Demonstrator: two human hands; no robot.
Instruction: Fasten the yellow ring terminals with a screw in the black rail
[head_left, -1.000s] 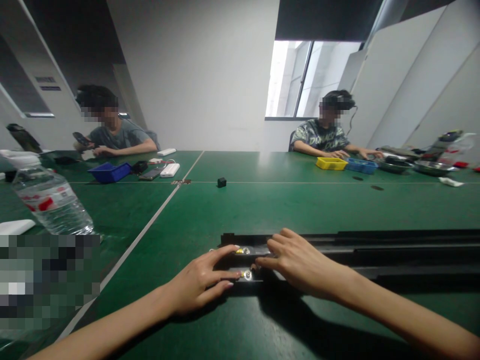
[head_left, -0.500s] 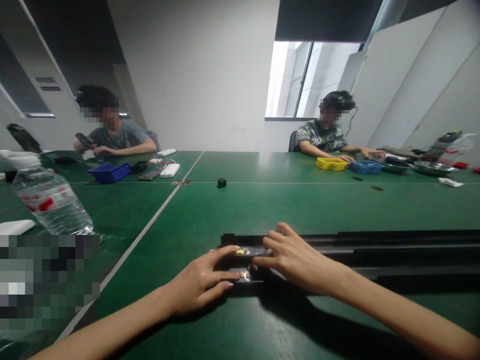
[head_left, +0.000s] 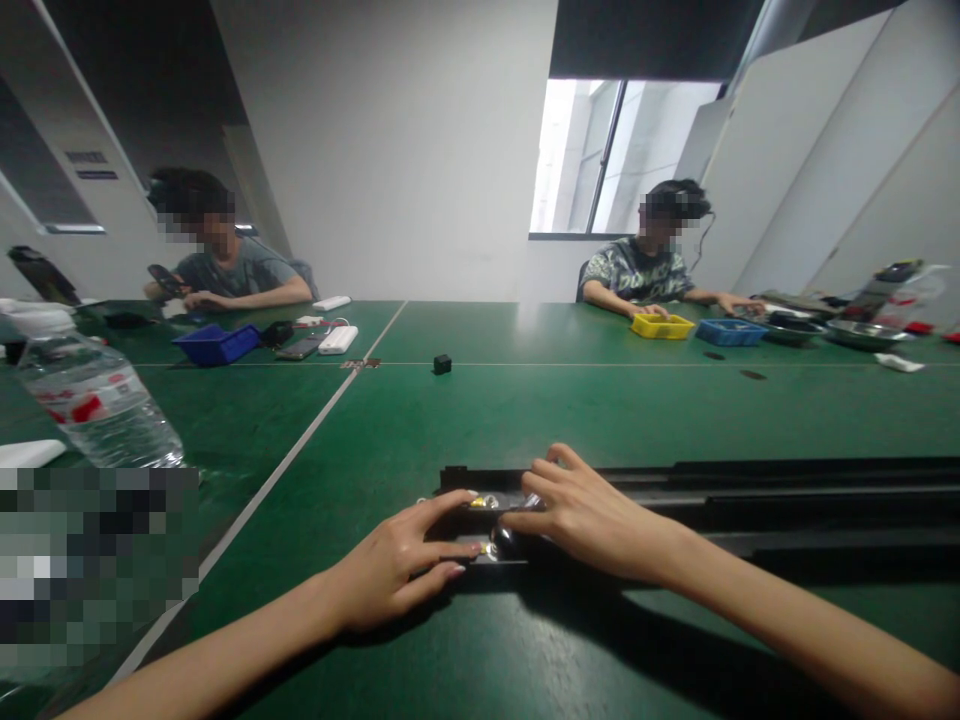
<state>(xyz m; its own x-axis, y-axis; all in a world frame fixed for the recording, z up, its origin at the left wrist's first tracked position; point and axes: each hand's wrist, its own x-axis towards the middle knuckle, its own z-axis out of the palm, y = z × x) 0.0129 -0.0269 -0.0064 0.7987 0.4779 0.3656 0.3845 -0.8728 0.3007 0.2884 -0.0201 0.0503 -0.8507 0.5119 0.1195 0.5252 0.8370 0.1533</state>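
Note:
A long black channelled rail assembly (head_left: 795, 510) lies across the table and runs off to the right. At its left end sit small yellow-and-metal fittings (head_left: 487, 502). My left hand (head_left: 397, 560) rests at that end with its fingers spread, two fingertips touching the fittings. Just to the right, my right hand (head_left: 577, 515) reaches over the rail with bent fingers. Its thumb and fingers close around a small shiny piece, partly hidden, whose kind I cannot make out. A dark rounded part (head_left: 504, 540) shows beneath the right thumb.
On the green table (head_left: 360, 430) stand a water bottle (head_left: 97, 400) at left and a small black cube (head_left: 442, 364) beyond the rail. Farther back are a blue bin (head_left: 216, 344), a yellow tray (head_left: 661, 326) and a blue tray (head_left: 731, 332). Two people sit across the table.
My right hand has shifted very slightly left over the fittings, its fingers still bent. My left hand stays in place.

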